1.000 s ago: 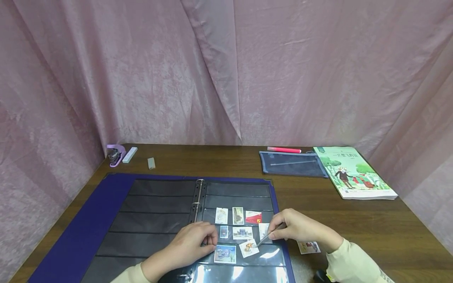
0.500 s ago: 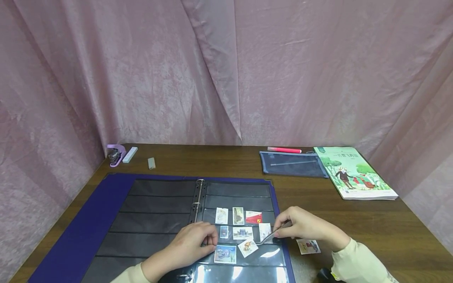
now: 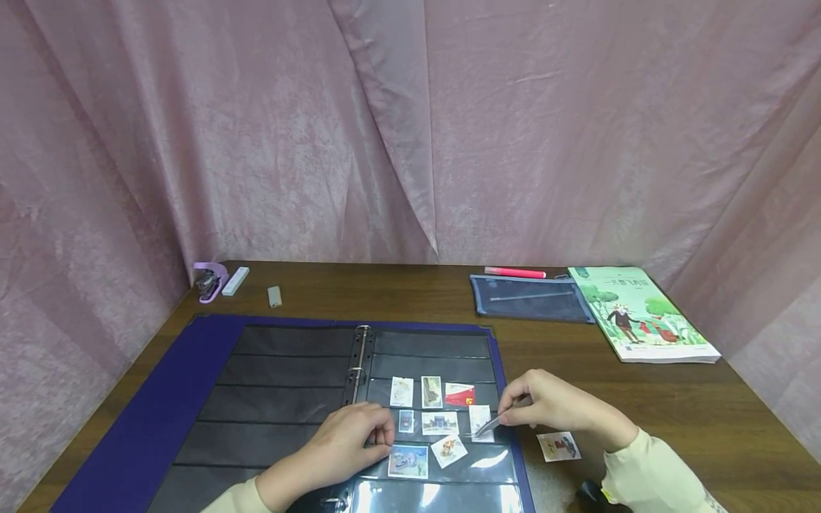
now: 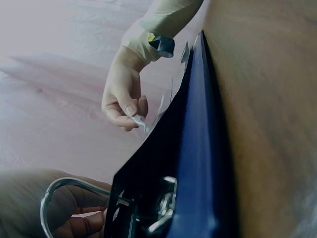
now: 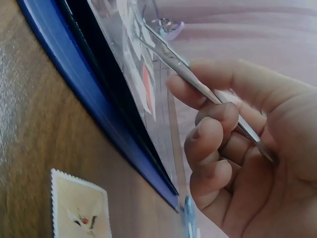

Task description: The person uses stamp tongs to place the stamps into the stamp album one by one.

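Note:
My right hand (image 3: 554,406) pinches metal tweezers (image 5: 190,74) between thumb and fingers. In the head view the tweezer tips lie over a pale stamp (image 3: 479,417) at the right edge of the album page; in the right wrist view the tips stand apart. Whether they touch it I cannot tell. My left hand (image 3: 349,438) rests at the page's inner side, fingers loosely curled, beside a blue stamp (image 3: 408,462). A tilted stamp (image 3: 449,451) lies right of that one. Several more stamps, among them a red and white one (image 3: 460,393), are on the album (image 3: 423,345).
A loose stamp (image 3: 559,447) lies on the table right of the album. Behind are a purple stapler (image 3: 212,280), a white box (image 3: 235,281), an eraser (image 3: 274,296), a blue mesh pouch (image 3: 532,298), a red marker (image 3: 515,272) and a book (image 3: 641,313).
My right hand has drawn the tweezers away from the tilted stamp, up and right to the pale stamp. The tilted stamp has turned and shifted slightly left. My left hand has stayed still.

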Demonstrator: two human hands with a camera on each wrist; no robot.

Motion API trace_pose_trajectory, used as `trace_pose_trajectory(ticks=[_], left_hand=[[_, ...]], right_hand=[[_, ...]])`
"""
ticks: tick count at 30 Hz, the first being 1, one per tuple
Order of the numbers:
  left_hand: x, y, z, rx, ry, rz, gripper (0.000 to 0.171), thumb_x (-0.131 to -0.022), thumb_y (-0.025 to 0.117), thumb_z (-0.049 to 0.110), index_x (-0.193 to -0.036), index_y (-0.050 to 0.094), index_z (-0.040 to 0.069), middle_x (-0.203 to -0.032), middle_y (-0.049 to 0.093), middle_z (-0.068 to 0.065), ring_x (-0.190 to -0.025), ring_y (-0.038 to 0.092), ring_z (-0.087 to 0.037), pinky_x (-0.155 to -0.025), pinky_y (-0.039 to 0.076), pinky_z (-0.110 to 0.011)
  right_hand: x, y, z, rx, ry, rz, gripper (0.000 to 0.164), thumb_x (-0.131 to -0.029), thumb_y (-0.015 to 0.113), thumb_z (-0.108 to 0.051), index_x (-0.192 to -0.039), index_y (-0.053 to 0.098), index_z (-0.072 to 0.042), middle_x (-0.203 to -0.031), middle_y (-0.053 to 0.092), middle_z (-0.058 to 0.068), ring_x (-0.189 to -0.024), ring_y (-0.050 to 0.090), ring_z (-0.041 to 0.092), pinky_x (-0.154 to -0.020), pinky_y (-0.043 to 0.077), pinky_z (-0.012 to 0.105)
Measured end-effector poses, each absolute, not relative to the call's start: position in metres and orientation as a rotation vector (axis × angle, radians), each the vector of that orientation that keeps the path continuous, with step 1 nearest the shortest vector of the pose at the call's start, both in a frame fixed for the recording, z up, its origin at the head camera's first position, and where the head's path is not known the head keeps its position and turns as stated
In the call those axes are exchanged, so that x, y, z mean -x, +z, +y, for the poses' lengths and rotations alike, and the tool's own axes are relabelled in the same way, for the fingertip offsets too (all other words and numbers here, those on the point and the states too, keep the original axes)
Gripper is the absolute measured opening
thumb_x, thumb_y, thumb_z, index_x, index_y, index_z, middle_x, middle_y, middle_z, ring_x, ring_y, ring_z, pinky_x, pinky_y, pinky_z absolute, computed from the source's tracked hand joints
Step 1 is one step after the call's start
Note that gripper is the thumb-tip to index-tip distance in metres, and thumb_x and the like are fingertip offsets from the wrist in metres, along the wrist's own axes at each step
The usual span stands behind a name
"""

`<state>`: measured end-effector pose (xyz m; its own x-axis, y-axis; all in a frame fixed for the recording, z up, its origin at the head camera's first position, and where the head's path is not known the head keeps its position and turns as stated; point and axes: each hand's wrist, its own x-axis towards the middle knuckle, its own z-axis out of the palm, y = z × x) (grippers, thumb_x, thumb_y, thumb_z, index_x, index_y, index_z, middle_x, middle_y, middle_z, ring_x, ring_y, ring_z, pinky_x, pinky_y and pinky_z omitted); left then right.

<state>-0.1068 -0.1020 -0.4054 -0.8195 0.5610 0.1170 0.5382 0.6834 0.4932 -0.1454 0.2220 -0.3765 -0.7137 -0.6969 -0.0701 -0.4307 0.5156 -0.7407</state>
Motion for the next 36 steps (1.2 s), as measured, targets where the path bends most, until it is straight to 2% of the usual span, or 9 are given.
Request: trace_pose_trajectory(ticks=[5, 14, 29, 36], left_hand=[[0.1063, -0.4052, -0.1021, -0.931, 0.819, 2.840, 0.021, -0.071, 0.070, 0.018, -0.068, 0.052, 0.029, -0.066, 0.045, 0.019, -0.063, 0.038, 0.005, -0.060, 0.033, -0.015], [0.1057, -0.4067, -0.1011, -0.937, 0.808, 2.854, 0.022, -0.070, 0.071, 0.018, -0.068, 0.052, 0.030, -0.065, 0.045, 0.019, -0.063, 0.039, 0.005, -0.059, 0.033, -0.014], [0.1065, -0.4086, -0.1025, -0.940, 0.843, 2.836, 0.021, -0.071, 0.070, 0.017, -0.069, 0.052, 0.029, -0.067, 0.045, 0.019, -0.064, 0.039, 0.004, -0.060, 0.034, -0.013], [0.1083, -0.4068, -0.1029, -0.952, 0.872, 2.820, 0.021, -0.072, 0.070, 0.016, -0.069, 0.053, 0.027, -0.067, 0.046, 0.019, -0.062, 0.041, 0.003, -0.058, 0.035, -0.013]], right_hand=[[0.1467, -0.3807, 0.2158, 0.921, -1.052, 2.407, 0.014, -0.082, 0.063, -0.027, -0.080, 0.068, -0.014, -0.069, 0.063, -0.004, -0.049, 0.044, -0.005, -0.044, 0.043, 0.020], [0.1442, -0.3797, 0.2117, 0.938, -0.999, 2.421, 0.010, -0.082, 0.063, -0.023, -0.078, 0.067, -0.014, -0.068, 0.061, -0.009, -0.050, 0.043, -0.006, -0.045, 0.043, 0.019], [0.1439, -0.3771, 0.2112, 0.960, -0.992, 2.350, 0.011, -0.082, 0.063, -0.024, -0.079, 0.068, -0.015, -0.064, 0.060, -0.007, -0.049, 0.044, -0.006, -0.043, 0.041, 0.018], [0.1434, -0.3747, 0.2171, 0.936, -1.056, 2.344, 0.015, -0.082, 0.063, -0.025, -0.080, 0.068, -0.011, -0.067, 0.063, 0.001, -0.049, 0.044, -0.005, -0.042, 0.042, 0.019]])
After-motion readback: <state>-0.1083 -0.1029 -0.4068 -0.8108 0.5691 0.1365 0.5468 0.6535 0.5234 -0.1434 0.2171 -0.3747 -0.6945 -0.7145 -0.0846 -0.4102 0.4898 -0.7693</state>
